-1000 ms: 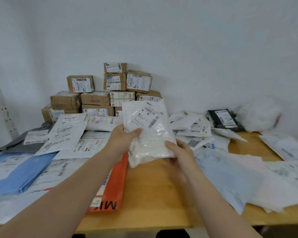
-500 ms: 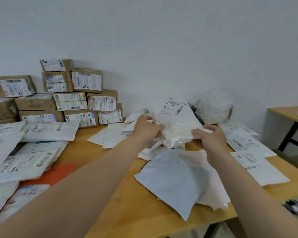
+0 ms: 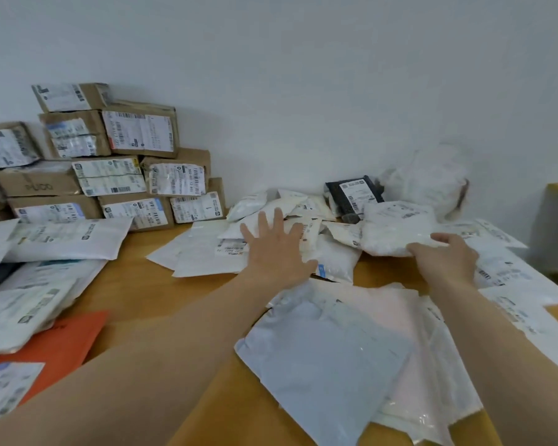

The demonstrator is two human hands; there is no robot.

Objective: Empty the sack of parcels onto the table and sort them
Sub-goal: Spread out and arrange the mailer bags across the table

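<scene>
White parcel (image 3: 397, 225) touching right grip (image 3: 445, 262); left grip (image 3: 277, 252) splayed.

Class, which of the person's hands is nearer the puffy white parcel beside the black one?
Right. The right hand touches the near edge of the puffy white parcel; the left hand is spread over flat white mailers to its left, apart from it.

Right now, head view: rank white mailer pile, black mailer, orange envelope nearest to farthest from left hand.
1. White mailer pile: under the left hand.
2. Black mailer: far right, behind the pile.
3. Orange envelope: near left.
</scene>
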